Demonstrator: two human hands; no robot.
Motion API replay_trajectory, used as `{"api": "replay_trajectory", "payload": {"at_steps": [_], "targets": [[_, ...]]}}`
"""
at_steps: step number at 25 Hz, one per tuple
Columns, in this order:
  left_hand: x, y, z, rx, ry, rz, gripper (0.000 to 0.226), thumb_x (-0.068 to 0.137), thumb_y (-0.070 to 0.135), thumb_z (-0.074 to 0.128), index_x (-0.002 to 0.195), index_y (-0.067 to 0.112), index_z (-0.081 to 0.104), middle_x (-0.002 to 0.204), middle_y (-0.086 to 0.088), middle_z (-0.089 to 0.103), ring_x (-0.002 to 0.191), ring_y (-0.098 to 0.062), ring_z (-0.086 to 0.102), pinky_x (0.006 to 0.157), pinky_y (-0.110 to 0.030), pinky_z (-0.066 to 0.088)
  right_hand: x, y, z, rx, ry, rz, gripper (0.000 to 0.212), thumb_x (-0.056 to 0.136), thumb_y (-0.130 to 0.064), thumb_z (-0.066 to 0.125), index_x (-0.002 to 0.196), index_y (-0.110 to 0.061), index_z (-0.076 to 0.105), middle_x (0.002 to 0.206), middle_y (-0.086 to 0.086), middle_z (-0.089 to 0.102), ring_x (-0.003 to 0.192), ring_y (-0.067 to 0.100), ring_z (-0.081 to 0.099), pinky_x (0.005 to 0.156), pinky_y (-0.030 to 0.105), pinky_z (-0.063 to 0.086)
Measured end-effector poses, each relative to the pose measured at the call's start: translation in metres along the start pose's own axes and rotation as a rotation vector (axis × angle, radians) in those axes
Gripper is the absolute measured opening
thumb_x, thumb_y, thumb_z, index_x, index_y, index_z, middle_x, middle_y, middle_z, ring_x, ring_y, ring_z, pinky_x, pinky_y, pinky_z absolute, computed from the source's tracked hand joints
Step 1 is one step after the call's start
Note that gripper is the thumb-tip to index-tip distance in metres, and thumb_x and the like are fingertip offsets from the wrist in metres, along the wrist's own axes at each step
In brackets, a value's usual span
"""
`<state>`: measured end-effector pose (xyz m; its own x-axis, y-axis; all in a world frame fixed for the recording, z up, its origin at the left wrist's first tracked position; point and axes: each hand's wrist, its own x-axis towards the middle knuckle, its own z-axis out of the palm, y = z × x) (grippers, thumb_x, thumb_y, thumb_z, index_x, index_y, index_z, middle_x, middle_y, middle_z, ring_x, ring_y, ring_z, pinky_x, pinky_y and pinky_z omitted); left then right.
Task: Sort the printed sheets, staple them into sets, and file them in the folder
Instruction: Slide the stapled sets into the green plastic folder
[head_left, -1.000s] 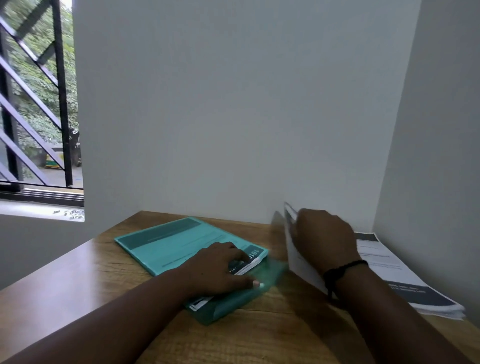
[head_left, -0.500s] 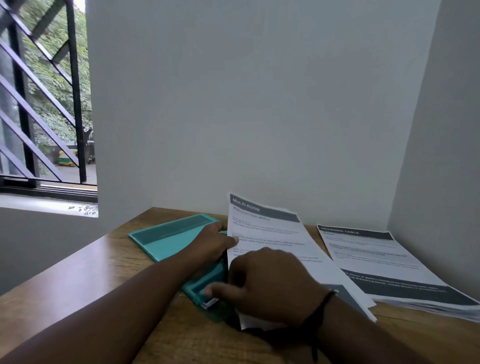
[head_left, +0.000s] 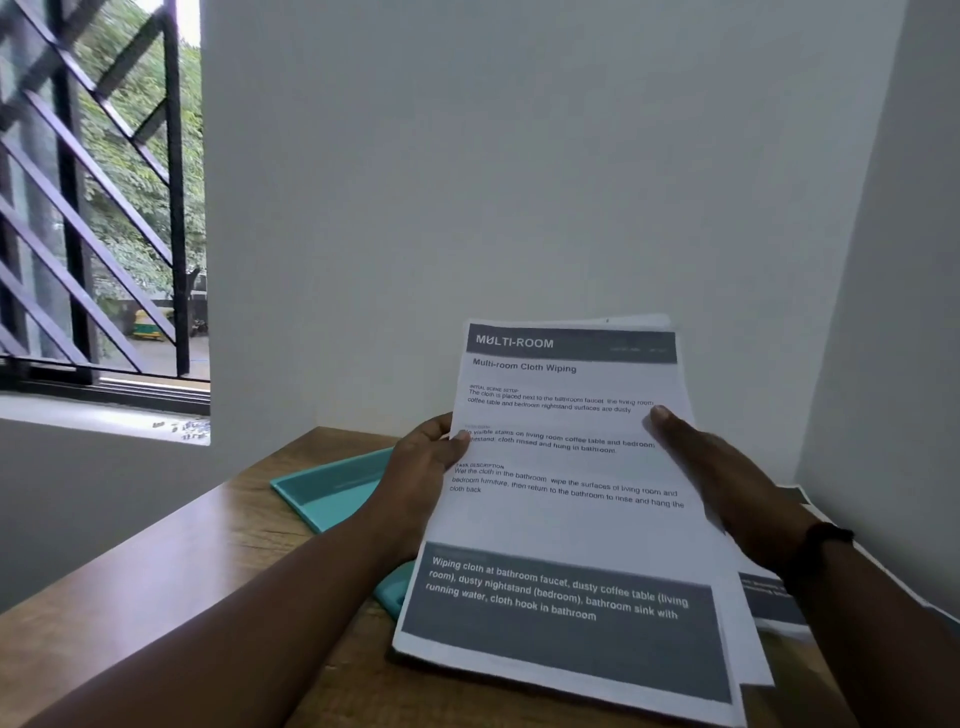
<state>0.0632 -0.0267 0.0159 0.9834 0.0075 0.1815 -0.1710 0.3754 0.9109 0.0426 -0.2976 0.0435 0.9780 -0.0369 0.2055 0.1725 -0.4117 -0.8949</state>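
A set of printed sheets (head_left: 566, 509) headed "MULTI-ROOM" is held above the table (head_left: 171, 566), pinched at its left edge by the left hand (head_left: 423, 467) and gripped at its right edge by the right hand (head_left: 727, 478). The teal folder (head_left: 332, 488) lies left of the set, another stack (head_left: 774, 603) to its right. No stapler is seen; filing appears unfinished.
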Motion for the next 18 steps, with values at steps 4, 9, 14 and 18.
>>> {"api": "replay_trajectory", "payload": {"at_steps": [4,9,14,18], "targets": [[0.005,-0.003,-0.003,-0.03,0.03,-0.004,0.025,0.097,0.007,0.05,0.12,0.005,0.06,0.11,-0.019,0.07,0.087,-0.034,0.068,0.07,-0.038,0.058,-0.002,-0.009,0.016,0.494,-0.248,0.097,0.04,0.089,-0.035,0.061,0.118,-0.008,0.067,0.118,0.014,0.068,0.108,0.033,0.065,0.102,0.049,0.045],[0.0,-0.003,-0.006,0.124,-0.213,-0.178,0.042,0.085,0.022,0.064,0.123,0.004,0.06,0.113,-0.016,0.07,0.101,-0.036,0.068,0.092,-0.049,0.053,0.0,-0.011,0.021,0.608,-0.15,0.108,0.041,0.085,-0.015,0.062,0.121,0.003,0.059,0.113,0.024,0.067,0.101,0.042,0.066,0.089,0.055,0.052],[-0.001,0.007,-0.014,0.065,-0.273,-0.299,0.038,0.078,0.016,0.069,0.112,0.005,0.058,0.096,-0.013,0.068,0.076,-0.024,0.068,0.056,-0.027,0.057,0.01,-0.006,0.006,1.037,-0.027,-0.014,0.037,0.097,-0.022,0.05,0.129,-0.004,0.056,0.121,0.019,0.065,0.106,0.032,0.066,0.08,0.049,0.056],[-0.005,0.004,-0.008,-0.038,-0.261,-0.295,0.034,0.076,0.01,0.067,0.108,0.001,0.061,0.098,-0.016,0.072,0.082,-0.03,0.071,0.067,-0.036,0.061,0.015,0.006,0.022,1.078,0.005,0.014,0.04,0.095,-0.025,0.053,0.13,-0.007,0.055,0.122,0.016,0.065,0.112,0.032,0.063,0.086,0.054,0.053]]}}
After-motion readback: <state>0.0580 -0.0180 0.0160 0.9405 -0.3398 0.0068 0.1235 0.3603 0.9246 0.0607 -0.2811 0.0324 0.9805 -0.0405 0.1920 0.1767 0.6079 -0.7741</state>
